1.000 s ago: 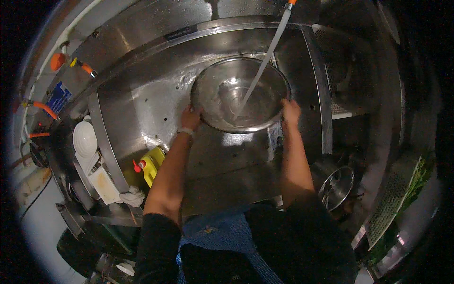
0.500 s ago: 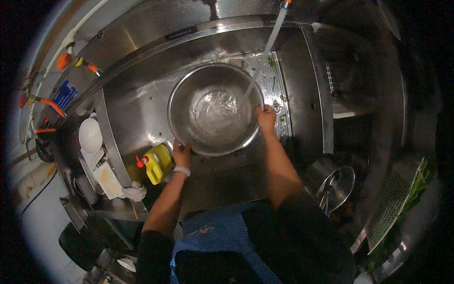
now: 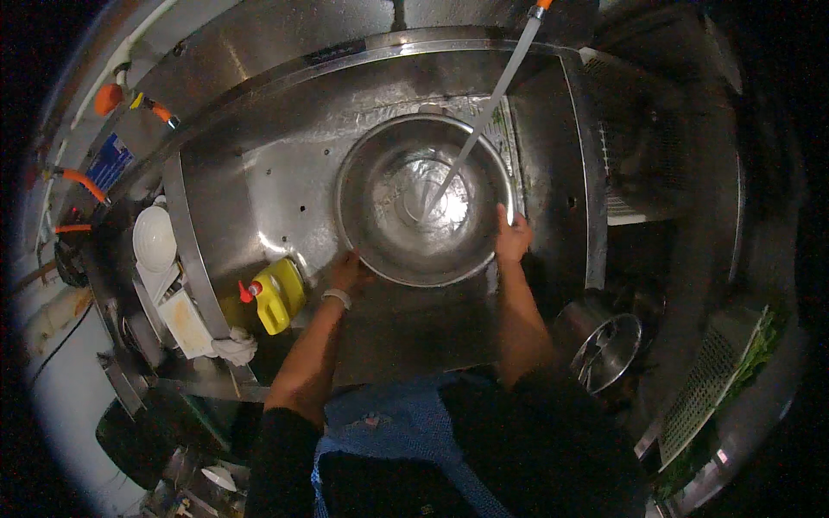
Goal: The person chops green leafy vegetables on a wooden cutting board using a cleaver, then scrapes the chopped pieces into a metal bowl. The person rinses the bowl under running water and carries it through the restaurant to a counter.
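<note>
A wide, round stainless steel basin [image 3: 380, 246] sits in the metal sink under a running stream of water [image 3: 488, 112]. The water falls onto the shiny middle of the basin. My right hand [image 3: 513, 237] grips the basin's right rim, thumb over the edge. At the lower left of the rim, my left hand [image 3: 349, 274] is closed on the basin's edge, its fingers partly hidden beneath. A yellow jug [image 3: 281, 295] with a red pump top stands left of my left hand.
White bowls [image 3: 155, 240] and a white tray [image 3: 186, 323] stand left of the sink divider, near a crumpled cloth [image 3: 234, 346]. A steel pot [image 3: 608, 351] with utensils is at right, beyond the sink wall. Farther right is a perforated tray [image 3: 708, 380] with greens.
Both hands and the basin have shifted to the right in the picture, covering more of the drain strip. The water now lands nearer the basin's middle.
</note>
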Action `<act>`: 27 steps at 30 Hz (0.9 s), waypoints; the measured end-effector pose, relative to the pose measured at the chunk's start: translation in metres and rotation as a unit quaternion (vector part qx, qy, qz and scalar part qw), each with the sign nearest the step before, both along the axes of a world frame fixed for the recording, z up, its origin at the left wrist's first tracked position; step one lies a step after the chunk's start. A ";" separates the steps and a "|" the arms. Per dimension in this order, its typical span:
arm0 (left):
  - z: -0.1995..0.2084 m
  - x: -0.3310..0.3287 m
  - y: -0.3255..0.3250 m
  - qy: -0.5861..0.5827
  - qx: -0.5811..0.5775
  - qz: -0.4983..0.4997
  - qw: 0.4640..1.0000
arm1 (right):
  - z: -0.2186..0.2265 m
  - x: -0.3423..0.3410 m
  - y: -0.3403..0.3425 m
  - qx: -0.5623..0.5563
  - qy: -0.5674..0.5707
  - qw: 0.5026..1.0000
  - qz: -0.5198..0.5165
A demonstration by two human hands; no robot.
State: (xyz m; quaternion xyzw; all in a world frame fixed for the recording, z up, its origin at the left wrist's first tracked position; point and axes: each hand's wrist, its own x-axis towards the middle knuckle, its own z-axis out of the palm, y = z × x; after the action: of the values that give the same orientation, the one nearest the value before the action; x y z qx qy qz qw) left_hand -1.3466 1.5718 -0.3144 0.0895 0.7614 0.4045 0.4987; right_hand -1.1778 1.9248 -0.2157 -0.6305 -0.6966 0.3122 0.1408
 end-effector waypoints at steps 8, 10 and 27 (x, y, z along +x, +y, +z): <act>0.056 -0.022 0.077 -0.085 -0.131 0.215 0.964 | 0.035 -0.057 0.025 0.045 0.126 0.990 0.040; 0.042 -0.023 0.082 0.091 -0.141 0.114 0.979 | 0.029 -0.036 0.039 0.030 0.097 0.995 0.002; 0.289 -0.038 0.099 0.448 0.022 0.154 0.881 | 0.199 -0.191 0.255 0.321 0.260 0.873 0.260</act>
State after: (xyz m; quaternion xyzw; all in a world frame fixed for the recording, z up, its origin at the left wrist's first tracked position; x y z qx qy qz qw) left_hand -1.3846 1.6706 -0.0258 0.1539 0.8984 0.4100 0.0339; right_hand -1.3687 2.1803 -0.0167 -0.2432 -0.8355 0.2490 0.4253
